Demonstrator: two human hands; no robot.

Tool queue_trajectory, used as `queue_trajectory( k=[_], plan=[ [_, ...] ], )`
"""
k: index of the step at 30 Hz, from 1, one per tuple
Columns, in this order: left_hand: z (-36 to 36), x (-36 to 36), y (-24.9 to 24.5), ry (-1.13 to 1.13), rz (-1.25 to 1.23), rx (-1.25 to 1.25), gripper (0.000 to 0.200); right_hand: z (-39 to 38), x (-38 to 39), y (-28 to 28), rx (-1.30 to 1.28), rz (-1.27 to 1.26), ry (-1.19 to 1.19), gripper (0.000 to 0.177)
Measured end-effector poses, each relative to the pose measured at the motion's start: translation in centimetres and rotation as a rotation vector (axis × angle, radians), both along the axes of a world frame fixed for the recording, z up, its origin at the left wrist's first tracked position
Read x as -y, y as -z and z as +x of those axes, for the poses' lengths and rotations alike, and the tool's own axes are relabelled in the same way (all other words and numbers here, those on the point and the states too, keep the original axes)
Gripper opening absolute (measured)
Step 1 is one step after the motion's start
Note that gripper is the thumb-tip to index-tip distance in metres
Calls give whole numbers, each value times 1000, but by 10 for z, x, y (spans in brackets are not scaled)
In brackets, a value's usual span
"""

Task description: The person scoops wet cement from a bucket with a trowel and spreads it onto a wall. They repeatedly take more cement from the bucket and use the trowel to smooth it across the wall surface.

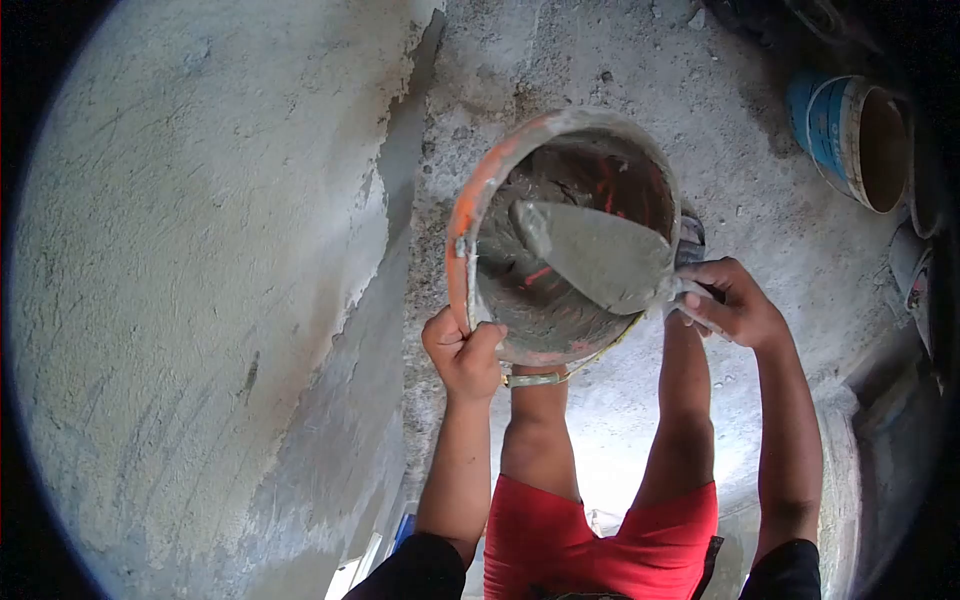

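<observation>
An orange bucket (463, 215), its rim and inside smeared with grey mortar, is tilted so that its mouth faces me. My left hand (465, 352) is closed round its near left rim, thumb over the edge. In my right hand (735, 302) is the handle of a trowel (605, 255). The trowel's mortar-coated blade points left across the bucket's mouth, with a lump of mortar at its tip. Wet mortar (505, 265) clings to the bucket's inner wall. The bucket's wire handle with its grip (535, 379) hangs down at the near side.
At left rises a wall (230, 200) with rough plaster ending in a ragged edge. A blue bucket (835, 135) lies tipped at upper right, with other containers beside it. My legs stand below the bucket on the rough concrete floor (740, 160).
</observation>
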State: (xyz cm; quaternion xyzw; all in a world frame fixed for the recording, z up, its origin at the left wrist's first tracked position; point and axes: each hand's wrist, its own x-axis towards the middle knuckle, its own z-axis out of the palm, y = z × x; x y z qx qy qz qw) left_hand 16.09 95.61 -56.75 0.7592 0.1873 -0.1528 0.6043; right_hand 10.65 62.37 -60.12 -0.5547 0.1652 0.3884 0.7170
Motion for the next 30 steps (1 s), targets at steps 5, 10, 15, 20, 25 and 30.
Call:
queue_trajectory(
  k=[5,10,15,20,25,30],
  plan=[
    [4,-5,-8,-232,-103,-37,6,12,6,-12,36,-59,26,26],
    [5,-31,-8,-325,-121,-124,13,23,-11,-30,2,17,53,26],
    [-8,-52,13,-421,-123,-145,17,39,-38,-30,-47,186,153,31],
    [-47,-48,60,-562,-32,-209,33,78,-82,57,71,30,299,32],
    [-79,-1,93,-920,-116,-267,54,131,-149,156,136,-23,382,35],
    [-126,-13,141,-978,-156,-460,27,177,-191,240,96,-129,445,39]
  ],
)
